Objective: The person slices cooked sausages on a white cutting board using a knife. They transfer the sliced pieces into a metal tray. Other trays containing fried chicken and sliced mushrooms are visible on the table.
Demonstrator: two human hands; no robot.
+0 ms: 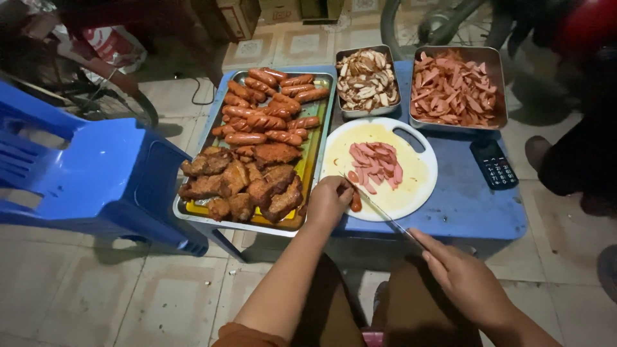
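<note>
My left hand [329, 200] holds a reddish sausage [355, 200] down on a round white cutting board [418, 172] at its near edge. In my right hand [464, 277] is a knife [379, 207], its thin blade slanting up-left and resting against the sausage. A pile of pink sausage slices [376, 164] lies in the middle of the board. The board sits on a low blue table [472, 199].
A long metal tray [319, 148] of whole sausages and fried meat pieces lies left of the board. Behind are a tray of pale slices [367, 80] and a tray of sausage slices [455, 87]. A black calculator [493, 164] lies at right. A blue plastic chair [96, 173] stands left.
</note>
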